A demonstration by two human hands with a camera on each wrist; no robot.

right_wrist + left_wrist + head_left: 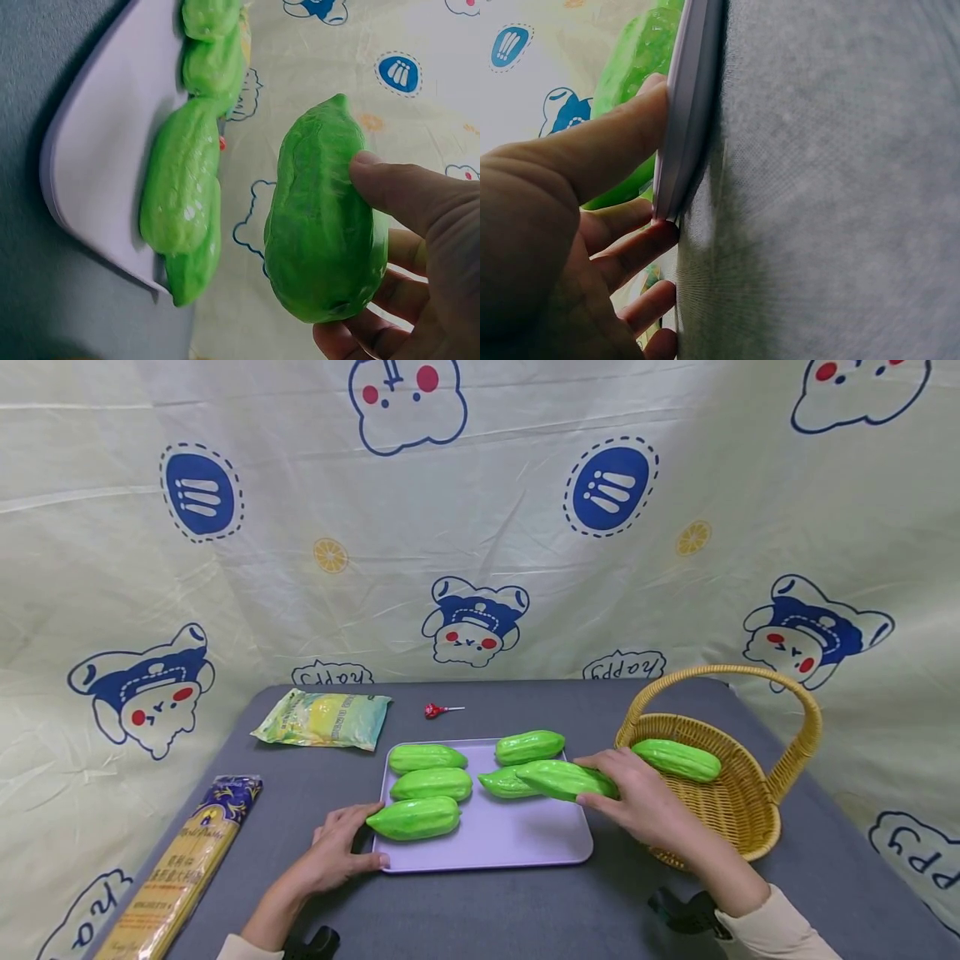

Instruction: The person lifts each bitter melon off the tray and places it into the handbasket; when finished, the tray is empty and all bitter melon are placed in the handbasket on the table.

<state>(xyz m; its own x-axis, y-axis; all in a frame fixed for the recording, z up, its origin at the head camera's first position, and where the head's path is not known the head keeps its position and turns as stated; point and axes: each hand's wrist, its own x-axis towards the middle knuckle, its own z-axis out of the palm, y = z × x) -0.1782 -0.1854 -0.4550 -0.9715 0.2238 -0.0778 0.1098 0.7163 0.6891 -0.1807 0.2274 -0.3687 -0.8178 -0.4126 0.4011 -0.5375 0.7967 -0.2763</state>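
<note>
Cartoon-print sheeting (pixel 525 547) hangs behind a grey desk (pixel 495 914); we log a lilac tray (pixel 525 835) in the middle, wicker basket (pixel 752 822) on our right. Right grip (pixel 637 797) has thumb and fingers closed round one end of a green gourd (pixel 562 778), held above the tray's right side; the right wrist view shows it apart from the others. Left grip (pixel 341 847) has thumb and fingers spread wide at the tray's near-left corner, touching the edge, no gourd in it. Three gourds lie down the left side, the nearest (pixel 416 818) just beside the left fingers; two more (pixel 527 747) sit at right, one partly hidden by the held piece. Another gourd (pixel 678 760) rests in the basket.

Risks, as we judge them: glossy skin plus an end-only hold could let the held gourd twist loose and knock its neighbour. Rounded sides and a low rim could let one roll off. Uneven left pressure might skew the tray. The right forearm passes close by the basket, so a careless swing could bump it.
</note>
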